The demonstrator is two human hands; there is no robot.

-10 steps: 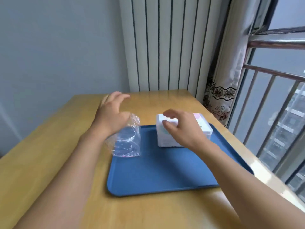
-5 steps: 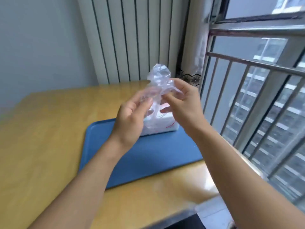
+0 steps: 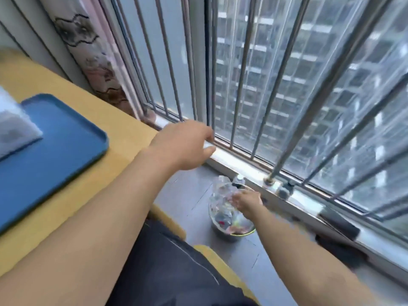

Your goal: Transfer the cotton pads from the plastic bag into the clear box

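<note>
1. Disposal looked like the step in hand in the head view, the only one: the right hand (image 3: 245, 200) reached down beside the chair to a small bin (image 3: 231, 226) on the floor by the window, with a crumpled plastic bag (image 3: 220, 195) at its fingers (image 3: 235, 198).
2. Blur hid whether those fingers pinched the bag or had let it go; I could not tell.
3. The left hand (image 3: 183, 144) hung in the air past the tabletop (image 3: 123, 133) edge, near the window sill (image 3: 223, 155). Its fingers were loosely bent, apart from everything, holding nothing.
4. The blue tray (image 3: 66, 146) lay on the tabletop, and a pale, box-like shape on it, probably the clear box (image 3: 15, 127), was cut off by the left edge of the frame.
5. No cotton pads could be made out; the box looked whitish, so they were probably inside it, but that was a judgement only.
6. If so, the transfer itself seemed finished, and the next move called for dropping the bag fully into the bin and bringing both hands back over the tray.
7. The bin's contents were a colourful smear, its far rim ran into the bag's glare, and the window rails (image 3: 209, 62) were streaked by motion.
8. The right forearm covered part of the floor (image 3: 189, 193).
</note>
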